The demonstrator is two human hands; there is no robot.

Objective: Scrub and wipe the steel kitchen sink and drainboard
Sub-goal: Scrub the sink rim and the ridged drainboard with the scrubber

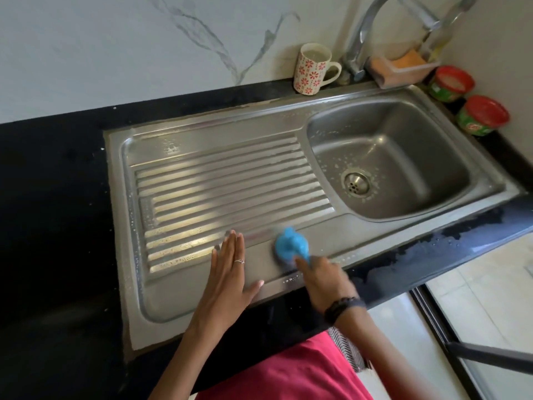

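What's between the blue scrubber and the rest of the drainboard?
Only the left hand, lying flat on the drainboard just left of the scrubber that the right hand holds. The ribbed area beyond is bare. The mug stands behind the rim.

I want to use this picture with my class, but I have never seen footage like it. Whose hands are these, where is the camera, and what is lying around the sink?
There is no machine here: a person wears a camera on the head, looking down at their own hands. The left hand lies flat on the steel drainboard. The right hand grips a blue scrubber pressed against the drainboard's near edge. To the right is the sink bowl with suds near its drain. Behind stand a flowered mug, a tap, a tray with sponges, and two red-lidded tubs.
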